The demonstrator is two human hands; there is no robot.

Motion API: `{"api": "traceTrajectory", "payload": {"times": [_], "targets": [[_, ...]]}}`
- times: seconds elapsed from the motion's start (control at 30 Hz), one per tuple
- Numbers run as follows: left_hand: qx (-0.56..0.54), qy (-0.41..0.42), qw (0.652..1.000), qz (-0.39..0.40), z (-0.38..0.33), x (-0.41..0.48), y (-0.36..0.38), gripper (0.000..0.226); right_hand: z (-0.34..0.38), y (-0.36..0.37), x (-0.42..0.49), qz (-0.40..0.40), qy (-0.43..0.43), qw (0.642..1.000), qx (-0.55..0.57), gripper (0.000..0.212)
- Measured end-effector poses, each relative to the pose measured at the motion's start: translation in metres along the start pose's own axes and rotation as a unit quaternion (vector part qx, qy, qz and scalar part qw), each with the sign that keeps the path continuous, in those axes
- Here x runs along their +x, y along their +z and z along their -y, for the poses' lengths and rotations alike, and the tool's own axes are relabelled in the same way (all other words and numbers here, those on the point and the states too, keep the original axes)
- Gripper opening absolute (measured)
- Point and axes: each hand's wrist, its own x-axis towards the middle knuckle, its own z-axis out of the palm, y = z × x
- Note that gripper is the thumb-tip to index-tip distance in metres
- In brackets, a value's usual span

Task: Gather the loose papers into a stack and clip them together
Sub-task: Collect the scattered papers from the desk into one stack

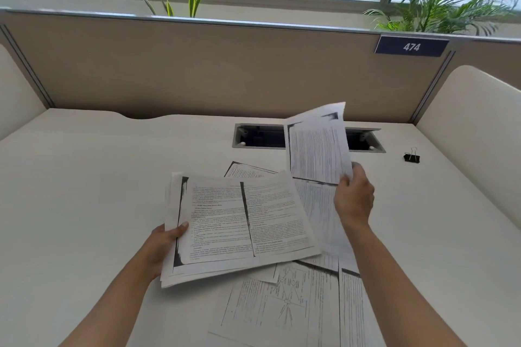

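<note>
Just nearer than the desk's cable hatch, the left hand grips a fanned stack of papers, the right hand pinches one raised sheet overlapping the hatch, loose pages lie nearer still, and a black binder clip sits right of the hatch.

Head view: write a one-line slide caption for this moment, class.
Sorting papers: left hand grips the stack, right hand holds up another sheet; binder clip lies unused on the desk.
</note>
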Motion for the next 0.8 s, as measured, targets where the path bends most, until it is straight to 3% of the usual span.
{"api": "traceTrajectory", "payload": {"times": [0.13, 0.3, 0.6, 0.8], "targets": [[0.008, -0.003, 1.0, 0.006, -0.002, -0.003, -0.002, 0.032, 0.037, -0.019, 0.007, -0.009, -0.16, 0.987, -0.018, 0.026], [0.032, -0.007, 0.999, 0.011, -0.004, -0.007, -0.002, 0.03, 0.079, -0.03, 0.004, 0.11, -0.276, 0.946, -0.129, 0.026], [0.073, 0.016, 0.997, 0.024, -0.004, -0.017, 0.002, 0.027, 0.114, -0.014, -0.01, 0.292, -0.291, 0.876, -0.252, 0.025], [0.094, 0.039, 0.993, 0.054, -0.008, -0.028, 0.011, 0.034, 0.086, 0.03, -0.023, 0.311, -0.276, 0.866, -0.279, 0.027]]}}
